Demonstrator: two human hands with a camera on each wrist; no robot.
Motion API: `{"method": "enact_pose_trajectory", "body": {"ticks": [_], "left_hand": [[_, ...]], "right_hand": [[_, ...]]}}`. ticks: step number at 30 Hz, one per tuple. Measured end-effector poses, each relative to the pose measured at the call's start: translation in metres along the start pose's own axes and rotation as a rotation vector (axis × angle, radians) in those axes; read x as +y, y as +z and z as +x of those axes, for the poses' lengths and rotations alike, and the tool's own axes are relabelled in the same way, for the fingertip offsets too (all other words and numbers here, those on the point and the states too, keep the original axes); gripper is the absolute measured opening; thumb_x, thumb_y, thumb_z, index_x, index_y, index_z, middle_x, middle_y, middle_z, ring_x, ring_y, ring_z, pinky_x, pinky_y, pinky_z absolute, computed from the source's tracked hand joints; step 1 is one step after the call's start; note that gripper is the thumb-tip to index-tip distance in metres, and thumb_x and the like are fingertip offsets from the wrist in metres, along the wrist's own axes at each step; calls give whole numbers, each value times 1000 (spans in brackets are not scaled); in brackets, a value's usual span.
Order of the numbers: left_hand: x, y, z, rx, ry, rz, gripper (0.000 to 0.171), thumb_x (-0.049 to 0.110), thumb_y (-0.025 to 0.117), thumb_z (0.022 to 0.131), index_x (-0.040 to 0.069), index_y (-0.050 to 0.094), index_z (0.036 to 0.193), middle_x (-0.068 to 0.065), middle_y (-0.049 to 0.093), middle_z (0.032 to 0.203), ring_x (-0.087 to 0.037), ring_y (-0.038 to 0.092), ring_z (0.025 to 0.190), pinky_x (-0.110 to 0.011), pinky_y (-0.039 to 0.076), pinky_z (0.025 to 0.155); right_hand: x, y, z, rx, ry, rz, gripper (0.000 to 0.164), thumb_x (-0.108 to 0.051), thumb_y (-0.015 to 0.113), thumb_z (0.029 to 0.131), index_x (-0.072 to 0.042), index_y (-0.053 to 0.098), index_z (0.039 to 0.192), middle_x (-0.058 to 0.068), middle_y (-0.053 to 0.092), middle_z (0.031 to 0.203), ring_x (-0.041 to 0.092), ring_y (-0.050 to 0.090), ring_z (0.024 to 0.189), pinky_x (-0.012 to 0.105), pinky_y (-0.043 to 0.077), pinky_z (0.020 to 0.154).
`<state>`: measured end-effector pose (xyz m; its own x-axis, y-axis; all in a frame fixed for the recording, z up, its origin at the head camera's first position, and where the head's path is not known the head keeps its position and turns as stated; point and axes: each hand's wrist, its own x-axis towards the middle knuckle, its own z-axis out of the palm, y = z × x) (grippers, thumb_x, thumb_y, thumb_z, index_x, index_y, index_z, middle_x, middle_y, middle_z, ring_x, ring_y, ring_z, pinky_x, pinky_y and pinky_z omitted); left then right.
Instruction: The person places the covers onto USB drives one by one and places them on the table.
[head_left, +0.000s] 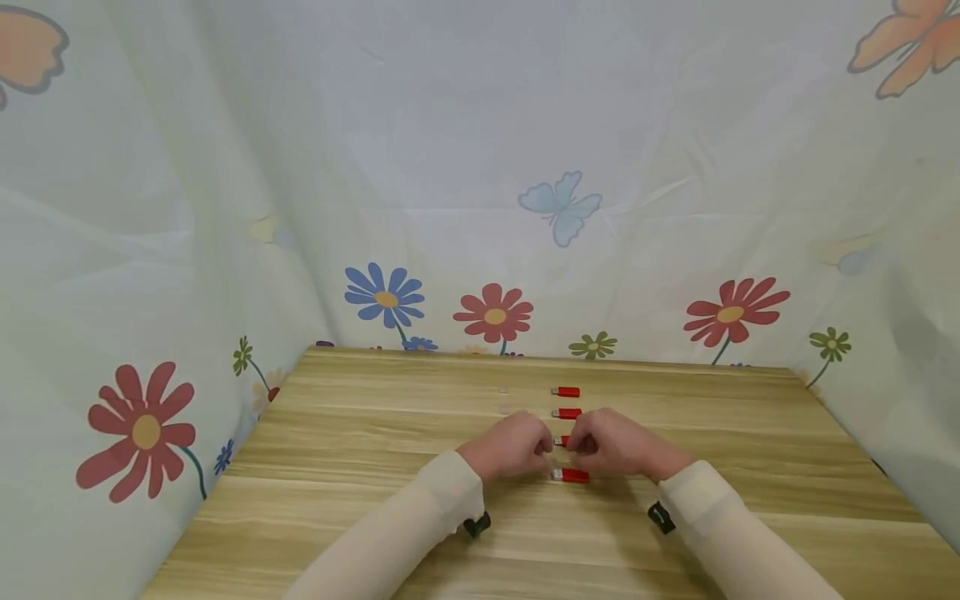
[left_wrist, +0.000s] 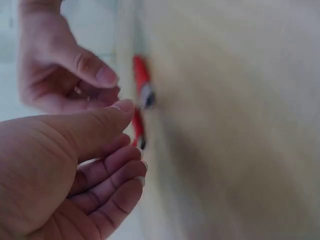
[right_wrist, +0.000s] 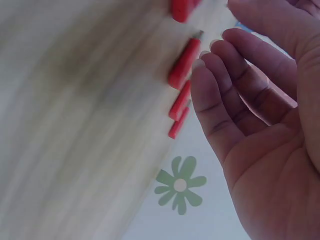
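Note:
Several red USB sticks lie in a column on the wooden table, their metal plugs pointing left. My left hand (head_left: 513, 446) is just left of the plugs; its fingers curve loosely in the left wrist view, with nothing visible between thumb and fingertips. From the other side comes my right hand (head_left: 618, 443), its fingers overlapping the red end of the third USB stick (head_left: 566, 441). Between the wrists, nearest me, lies another USB stick (head_left: 574, 475). In the right wrist view my right fingers (right_wrist: 215, 95) are gently bent beside the sticks, apart from the thumb.
Farther back are two more sticks, the farthest USB stick (head_left: 567, 392) and a second USB stick (head_left: 567, 413). Left of them sit two small clear pieces, a far clear piece (head_left: 503, 390) and a nearer clear piece (head_left: 505, 409). A flowered cloth (head_left: 450, 167) hangs around the table.

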<state>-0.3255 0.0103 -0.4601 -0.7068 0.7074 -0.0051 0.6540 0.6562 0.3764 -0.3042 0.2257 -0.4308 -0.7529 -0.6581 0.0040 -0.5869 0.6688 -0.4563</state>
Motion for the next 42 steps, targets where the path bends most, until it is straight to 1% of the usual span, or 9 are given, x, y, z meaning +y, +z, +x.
{"method": "enact_pose_trajectory", "body": {"ticks": [7,13,17,19,22,25,31,40,42], "left_hand": [[-16,-31,-4,17,-85,67,23,26,80,90,14,79,109,4,75,99,-8,60,83,-24,54,82],[-19,-47,-12,-21,-125,143,26,26,79,91,11,77,113,0,73,105,-11,61,89,-27,55,88],[-25,-45,-12,-24,-134,173,20,25,81,89,10,78,102,2,68,93,-12,55,82,-25,51,78],[-30,-41,-10,-22,-131,174,14,25,82,88,12,76,88,3,58,79,-13,49,74,-24,45,67],[-36,-37,-10,-22,-110,185,35,24,82,88,14,60,63,5,35,62,-13,33,59,-24,30,55],[-38,-35,-12,-19,-94,188,51,16,78,89,16,42,53,5,19,57,-12,20,52,-25,21,50],[-38,-32,-15,-29,-87,190,48,5,70,84,19,40,49,8,21,50,-9,20,45,-23,21,45],[-37,-32,-14,-20,-89,217,48,2,67,85,18,40,48,7,20,49,-10,18,45,-23,31,60],[-37,-31,-13,-28,-103,207,48,2,68,85,18,42,48,7,22,48,-10,20,45,-24,30,57]], "right_hand": [[-2,-10,10,34,32,-73,6,-12,80,88,-11,79,94,-2,72,87,12,60,74,27,55,71],[3,-9,16,58,98,-153,16,-14,82,87,-8,79,101,0,74,99,14,65,86,37,59,82],[6,-8,20,59,90,-151,16,-14,82,86,-8,79,100,1,74,98,17,66,86,37,59,82],[8,-7,22,50,75,-139,12,-13,82,86,-8,78,96,1,73,92,15,64,81,33,57,78],[9,-5,25,30,73,-122,7,-12,82,85,-10,75,85,-3,65,79,11,55,71,27,50,68],[9,-4,26,14,71,-112,12,-10,82,84,-11,71,78,-1,59,71,9,47,65,25,42,62],[11,0,28,-12,118,-118,11,-11,82,85,-15,74,78,-3,63,72,10,50,66,25,46,64],[10,2,30,-32,166,-141,12,-10,80,86,-18,75,78,-7,65,73,10,54,68,26,50,68],[11,3,30,-33,166,-136,14,-10,80,86,-19,75,76,-8,64,72,9,53,67,26,49,67]]}}
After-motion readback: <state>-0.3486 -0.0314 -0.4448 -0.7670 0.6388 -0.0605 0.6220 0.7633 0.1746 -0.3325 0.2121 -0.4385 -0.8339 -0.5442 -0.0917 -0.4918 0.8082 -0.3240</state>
